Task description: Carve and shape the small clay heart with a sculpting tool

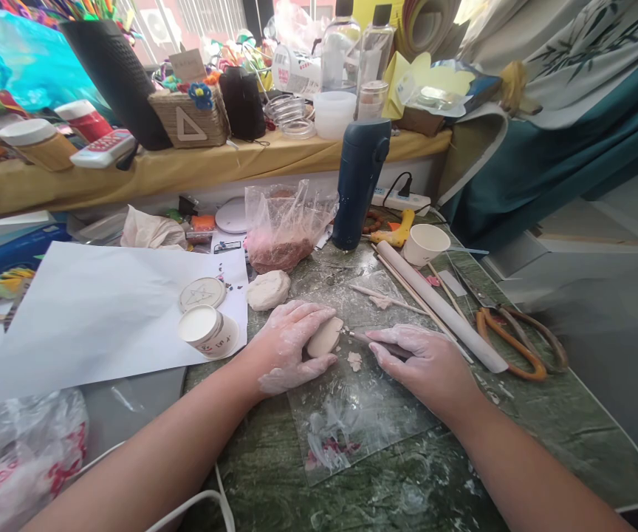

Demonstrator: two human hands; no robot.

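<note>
My left hand (291, 341), in a thin clear glove, curls around a small round lump of pale clay (324, 338) and steadies it on a clear plastic sheet (352, 414). My right hand (427, 363), also gloved, grips a thin modelling tool (360, 336) whose tip meets the lump's right side. A small crumb of clay (355, 360) lies just below the tool. A larger lump of white clay (267, 290) rests behind my left hand.
A white rolling tube (441, 307), thin sticks (407, 292), orange-handled scissors (515, 336), a paper cup (425, 244) and a dark blue flask (359, 185) stand right and behind. A bag of reddish material (283, 229), a white paper sheet (103, 310), a small tub (208, 331) and its lid (202, 293) are left.
</note>
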